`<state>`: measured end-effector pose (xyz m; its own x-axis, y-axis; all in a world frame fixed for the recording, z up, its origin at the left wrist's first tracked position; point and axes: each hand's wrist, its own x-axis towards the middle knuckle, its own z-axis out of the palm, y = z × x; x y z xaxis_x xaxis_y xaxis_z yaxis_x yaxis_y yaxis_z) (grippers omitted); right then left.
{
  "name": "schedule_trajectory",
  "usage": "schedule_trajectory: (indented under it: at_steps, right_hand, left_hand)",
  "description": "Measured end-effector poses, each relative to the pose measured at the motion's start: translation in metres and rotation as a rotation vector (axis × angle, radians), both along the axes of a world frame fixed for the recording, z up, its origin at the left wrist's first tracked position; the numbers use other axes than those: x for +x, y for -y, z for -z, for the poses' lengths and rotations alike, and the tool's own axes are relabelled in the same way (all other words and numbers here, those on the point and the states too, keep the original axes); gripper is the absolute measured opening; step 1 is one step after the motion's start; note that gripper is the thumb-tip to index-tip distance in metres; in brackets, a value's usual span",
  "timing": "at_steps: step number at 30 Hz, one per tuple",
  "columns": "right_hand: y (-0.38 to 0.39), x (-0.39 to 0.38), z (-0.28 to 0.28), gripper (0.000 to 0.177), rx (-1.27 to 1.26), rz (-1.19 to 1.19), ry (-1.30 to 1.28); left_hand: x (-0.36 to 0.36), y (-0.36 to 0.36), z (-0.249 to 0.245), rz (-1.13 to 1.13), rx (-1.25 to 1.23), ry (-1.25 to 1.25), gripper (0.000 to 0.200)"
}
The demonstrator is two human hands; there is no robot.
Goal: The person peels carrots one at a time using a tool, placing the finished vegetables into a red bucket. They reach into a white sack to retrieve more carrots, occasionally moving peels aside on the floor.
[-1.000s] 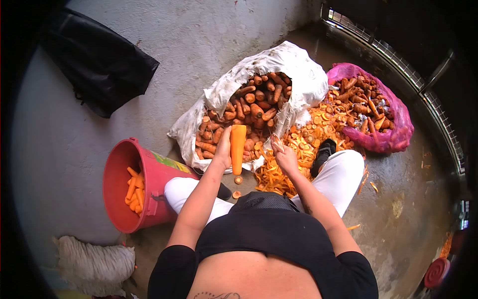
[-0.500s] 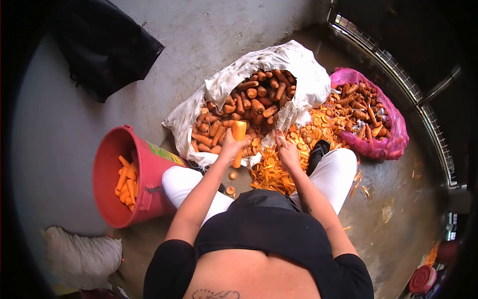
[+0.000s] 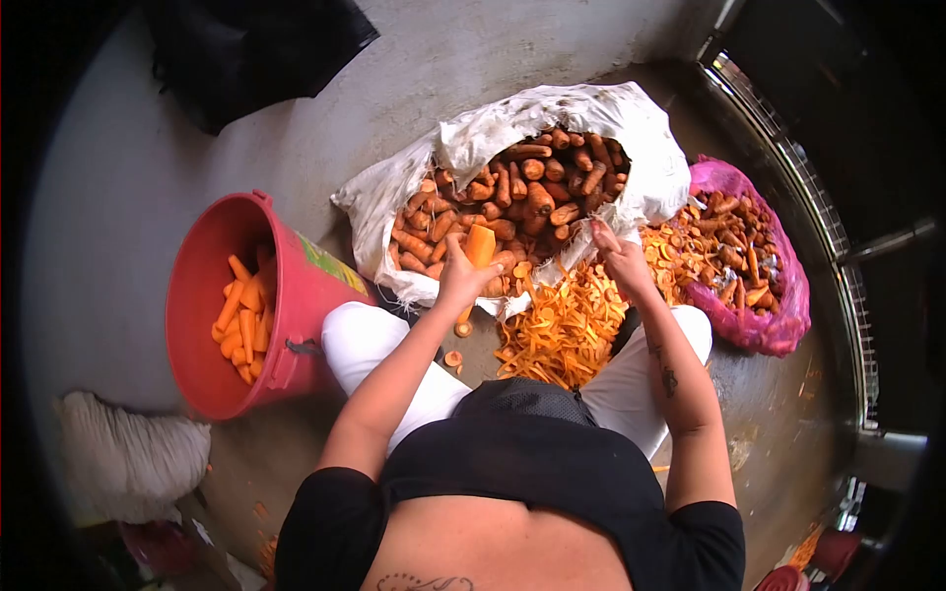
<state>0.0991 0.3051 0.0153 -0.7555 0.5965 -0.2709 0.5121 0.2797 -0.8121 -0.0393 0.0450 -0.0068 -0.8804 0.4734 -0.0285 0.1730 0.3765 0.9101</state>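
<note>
A thick peeled carrot (image 3: 480,246), bright orange, is gripped in my left hand (image 3: 465,279) in front of the white sack. Its narrow end shows below my palm. My right hand (image 3: 623,262) is closed, off to the right by the sack's torn edge and apart from the carrot. What its fingers hold, if anything, is too small to make out. Many unpeeled carrots (image 3: 537,197) fill the open white sack (image 3: 655,148) beyond both hands. Under my right hand, a heap of orange peelings (image 3: 562,330) lies on the floor between my legs.
To the left, a tilted red bucket (image 3: 296,340) holds several peeled carrots (image 3: 244,320). A pink mesh bag (image 3: 778,315) of carrots and scraps lies at the right. Cut carrot ends (image 3: 453,359) dot the floor. A pale sack (image 3: 133,458) lies at the lower left.
My right hand has moved right and away from my left hand. The carrot stays in my left hand, now tilted further. The whole view has shifted slightly.
</note>
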Motion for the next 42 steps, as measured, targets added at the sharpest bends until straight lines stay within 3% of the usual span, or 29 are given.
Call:
schedule_trajectory:
  at_steps: [3,5,7,8,9,11,13,15,17,20,23,26,28,29,30,33,34,36,38,41,42]
  right_hand:
    - [-0.006,-0.018,0.002,0.057,-0.017,0.086,-0.033]
    - [-0.007,-0.022,-0.004,0.057,-0.035,0.076,-0.034]
    - [-0.004,-0.024,-0.004,0.056,0.029,0.091,0.004]
    - [-0.005,-0.024,0.0,0.056,0.047,0.077,-0.007]
    - [-0.004,-0.025,-0.001,0.056,0.052,0.052,-0.002]
    - [-0.001,-0.025,-0.002,0.048,0.025,0.067,-0.014]
    - [-0.002,-0.026,0.002,0.048,0.013,0.067,-0.027]
    - [0.0,-0.026,0.002,0.047,0.007,0.071,-0.031]
    - [0.005,-0.025,-0.006,0.047,0.008,0.074,-0.025]
    - [0.006,-0.027,-0.009,0.048,0.094,0.05,0.02]
    - [0.008,-0.03,-0.008,0.048,0.128,0.05,0.042]
    - [0.009,-0.032,0.001,0.049,0.122,0.029,0.049]
    - [0.009,-0.037,0.002,0.048,0.134,0.005,0.064]
    - [0.01,-0.039,0.002,0.048,0.142,-0.007,0.081]
    - [0.012,-0.04,0.002,0.048,0.149,-0.02,0.096]
    - [0.013,-0.042,0.014,0.049,0.131,-0.045,0.06]
    - [0.012,-0.043,0.014,0.047,0.124,-0.047,0.114]
    - [0.014,-0.044,0.01,0.045,0.235,-0.083,0.167]
    - [0.015,-0.04,0.007,0.042,0.284,-0.11,0.214]
    - [0.019,-0.037,0.004,0.043,0.386,-0.205,0.234]
    - [0.018,-0.038,0.008,0.045,0.37,-0.222,0.306]
  left_hand:
    - [-0.003,0.006,-0.021,-0.038,0.242,0.316,0.066]
    - [-0.016,0.02,-0.046,-0.13,0.403,0.526,0.042]
    - [-0.037,0.051,-0.087,-0.256,0.519,0.446,0.026]
    - [-0.058,0.072,-0.091,-0.308,0.672,0.316,0.026]
    - [-0.059,0.087,-0.131,-0.39,0.716,0.159,0.028]
    - [-0.09,0.132,-0.161,-0.602,0.639,-0.226,0.038]
    - [-0.106,0.171,-0.19,-0.796,0.368,-0.581,0.055]
    - [-0.139,0.231,-0.188,-1.005,-0.175,-0.923,0.07]
    - [-0.146,0.249,-0.196,-1.196,-0.579,-0.767,0.065]
    - [-0.201,0.307,-0.145,-1.31,-1.177,-0.699,0.063]
    - [-0.194,0.289,-0.136,-1.255,-1.229,-0.857,0.066]
    - [-0.179,0.224,-0.136,-1.107,-1.182,-0.869,0.065]
    - [-0.169,0.173,-0.129,-0.982,-0.921,-0.999,0.058]
    - [-0.167,0.154,-0.126,-0.86,-1.035,-0.852,0.056]
    - [-0.161,0.131,-0.121,-0.772,-0.938,-0.818,0.057]
    - [-0.164,0.076,-0.061,-0.532,-0.723,-0.884,0.042]
    - [-0.157,0.061,-0.062,-0.377,-0.809,-0.583,0.039]
    - [-0.154,0.048,-0.006,-0.172,-0.741,-0.333,0.042]
    - [-0.162,0.053,0.015,0.049,-0.859,-0.071,0.052]
    - [-0.173,0.056,0.026,0.387,-0.945,0.024,0.048]
    - [-0.174,0.052,0.023,0.375,-0.884,-0.004,0.051]
